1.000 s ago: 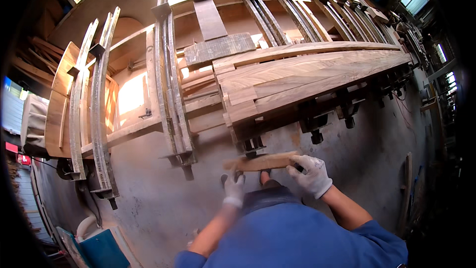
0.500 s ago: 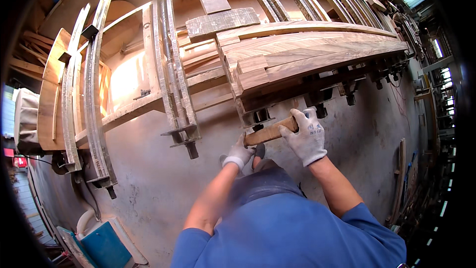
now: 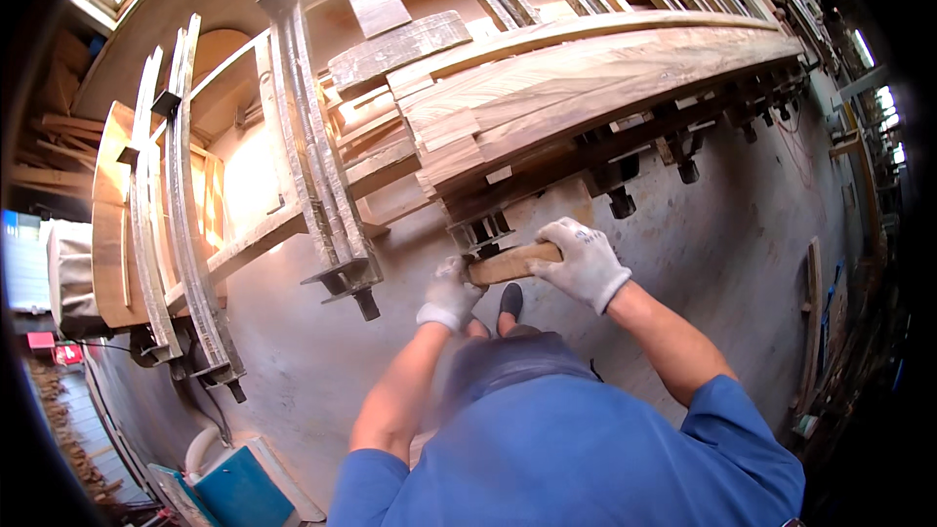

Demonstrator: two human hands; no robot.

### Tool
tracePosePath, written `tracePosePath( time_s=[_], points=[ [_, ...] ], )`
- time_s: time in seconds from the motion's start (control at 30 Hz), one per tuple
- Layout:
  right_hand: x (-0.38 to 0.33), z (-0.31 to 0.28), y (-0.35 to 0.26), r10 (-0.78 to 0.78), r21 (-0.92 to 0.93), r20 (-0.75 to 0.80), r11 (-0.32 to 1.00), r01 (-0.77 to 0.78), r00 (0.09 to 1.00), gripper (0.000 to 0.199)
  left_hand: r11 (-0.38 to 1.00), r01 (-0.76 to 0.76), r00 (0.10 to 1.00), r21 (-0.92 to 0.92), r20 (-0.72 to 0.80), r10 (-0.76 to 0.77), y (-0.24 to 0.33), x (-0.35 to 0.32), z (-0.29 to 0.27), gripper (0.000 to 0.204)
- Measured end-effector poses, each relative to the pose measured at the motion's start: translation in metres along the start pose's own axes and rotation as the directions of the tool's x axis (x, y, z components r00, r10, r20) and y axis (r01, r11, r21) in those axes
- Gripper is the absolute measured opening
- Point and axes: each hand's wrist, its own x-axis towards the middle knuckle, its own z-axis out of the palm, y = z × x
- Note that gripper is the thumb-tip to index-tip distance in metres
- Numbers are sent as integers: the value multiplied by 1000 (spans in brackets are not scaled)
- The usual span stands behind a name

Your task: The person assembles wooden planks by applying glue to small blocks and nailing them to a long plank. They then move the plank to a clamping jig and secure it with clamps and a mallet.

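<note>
Between my hands is a short block of wood [image 3: 508, 264], light brown, held just below the near end of a clamp. My left hand [image 3: 451, 291], in a white work glove, grips the block's left end. Also gloved, my right hand [image 3: 582, 262] has its fingers over the right end, thumb on the near side. Beyond them, several wooden boards [image 3: 547, 102] lie side by side as a panel across metal bar clamps, their left ends stepped unevenly. The clamp end [image 3: 485, 231] nearest the block sticks out under the panel's left corner.
Long bar clamps [image 3: 317, 156] project toward me on the left, with screw ends at shin-to-waist reach. A worn plank [image 3: 398, 51] lies behind the panel. A teal-sided box [image 3: 242, 490] stands on the grey floor at lower left. Timber leans at far right.
Both hands and the block have shifted slightly left, the block staying in both hands. The whole view has turned a little, moving the boards and clamps leftward.
</note>
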Motion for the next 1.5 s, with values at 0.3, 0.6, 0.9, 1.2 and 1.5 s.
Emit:
tracePosePath(
  time_s=[0.3, 0.6, 0.9, 1.2, 1.5],
  points=[
    [-4, -5, 10, 21, -82, 356, 997, 9, 934, 44, 975, -143, 980, 167, 159, 117, 5, -59, 14, 66],
    [-132, 57, 65, 408, -267, 443, 910, -317, 798, 57, 808, -589, 774, -4, 282, 567, 61, -55, -2, 55],
    [-276, 148, -31, 796, -55, 229, 585, -809, 560, 45, 738, -662, 728, -127, 126, 674, 5, -86, -101, 42],
    [-233, 201, -79, 861, 48, -33, 508, -860, 507, 52, 885, -426, 885, -190, 115, 451, -116, -128, -181, 29],
    [-190, 167, -108, 887, 642, 195, 206, -739, 418, 43, 897, -403, 896, -181, 123, 427, -109, -118, -190, 29]
  ],
)
